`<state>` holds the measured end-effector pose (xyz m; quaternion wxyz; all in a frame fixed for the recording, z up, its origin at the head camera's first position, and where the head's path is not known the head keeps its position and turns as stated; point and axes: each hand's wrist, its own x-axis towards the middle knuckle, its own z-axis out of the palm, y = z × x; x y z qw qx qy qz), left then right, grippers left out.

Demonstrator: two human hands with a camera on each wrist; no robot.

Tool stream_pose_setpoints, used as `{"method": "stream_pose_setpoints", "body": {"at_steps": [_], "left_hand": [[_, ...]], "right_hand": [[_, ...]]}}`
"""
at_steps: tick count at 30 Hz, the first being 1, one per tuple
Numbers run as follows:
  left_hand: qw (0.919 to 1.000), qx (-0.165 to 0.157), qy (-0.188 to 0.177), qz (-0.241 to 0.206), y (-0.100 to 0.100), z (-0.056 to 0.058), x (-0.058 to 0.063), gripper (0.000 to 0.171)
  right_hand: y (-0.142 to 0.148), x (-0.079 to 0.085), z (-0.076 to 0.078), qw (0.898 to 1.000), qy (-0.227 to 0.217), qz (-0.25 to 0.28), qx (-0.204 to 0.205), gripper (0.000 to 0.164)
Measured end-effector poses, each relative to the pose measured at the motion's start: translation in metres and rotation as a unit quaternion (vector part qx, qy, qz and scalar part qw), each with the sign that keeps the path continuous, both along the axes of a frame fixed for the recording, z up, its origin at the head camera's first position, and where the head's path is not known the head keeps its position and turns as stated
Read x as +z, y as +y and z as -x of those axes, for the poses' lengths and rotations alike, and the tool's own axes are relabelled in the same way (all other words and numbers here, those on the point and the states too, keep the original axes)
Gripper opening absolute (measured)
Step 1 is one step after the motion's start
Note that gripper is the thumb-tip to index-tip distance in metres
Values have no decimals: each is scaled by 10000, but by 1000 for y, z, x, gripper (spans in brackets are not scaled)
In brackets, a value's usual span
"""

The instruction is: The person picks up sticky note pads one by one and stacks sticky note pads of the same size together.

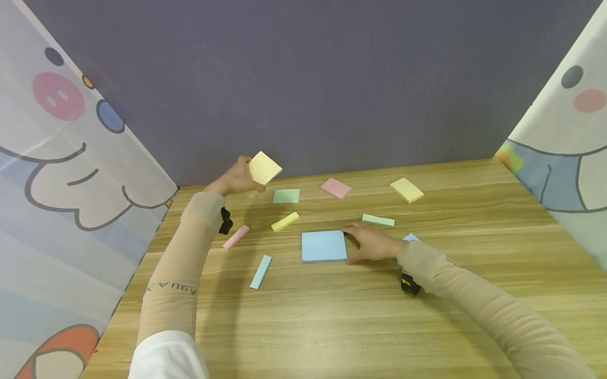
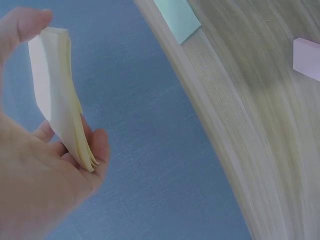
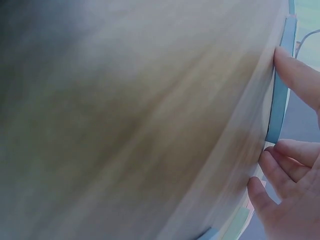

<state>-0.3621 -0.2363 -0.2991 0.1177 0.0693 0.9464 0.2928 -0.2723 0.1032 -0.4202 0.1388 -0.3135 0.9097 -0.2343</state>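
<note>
My left hand (image 1: 239, 178) is raised at the back left and grips a pale yellow sticky note pad (image 1: 265, 167) between thumb and fingers. In the left wrist view the yellow pad (image 2: 55, 85) is seen edge-on, its sheets fanning slightly at the lower end. A larger blue sticky note pad (image 1: 323, 247) lies mid-table. At its right side, my right hand (image 1: 373, 244) holds it, thumb at the near corner and fingers at the far one. The right wrist view shows the blue pad's edge (image 3: 281, 95) between thumb and fingers.
Behind lie green (image 1: 286, 196), pink (image 1: 336, 188) and yellow (image 1: 406, 190) pads. Narrow strips in pink (image 1: 236, 237), yellow (image 1: 285, 221), blue (image 1: 260, 272) and green (image 1: 378, 220) lie around the blue pad. Another blue piece (image 1: 411, 237) shows partly behind my right wrist. A grey panel (image 1: 320, 83) closes the back.
</note>
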Motion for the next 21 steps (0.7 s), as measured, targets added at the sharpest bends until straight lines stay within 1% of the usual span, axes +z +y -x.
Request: {"method": "stream_pose_setpoints", "body": {"at_steps": [9,13,21], "left_hand": [[9999,-80,14,85,9,-5,5,95],[9998,-172,54,126,14,-5,6,93],[9994,-275,-6,206,19,-6,7,96]], "right_hand": [[1,2,0,10000,-79,19,-13,84],[1,2,0,10000,-64,-10,-31,84],[1,1,0,9999,-91,-45,-21,85]]}}
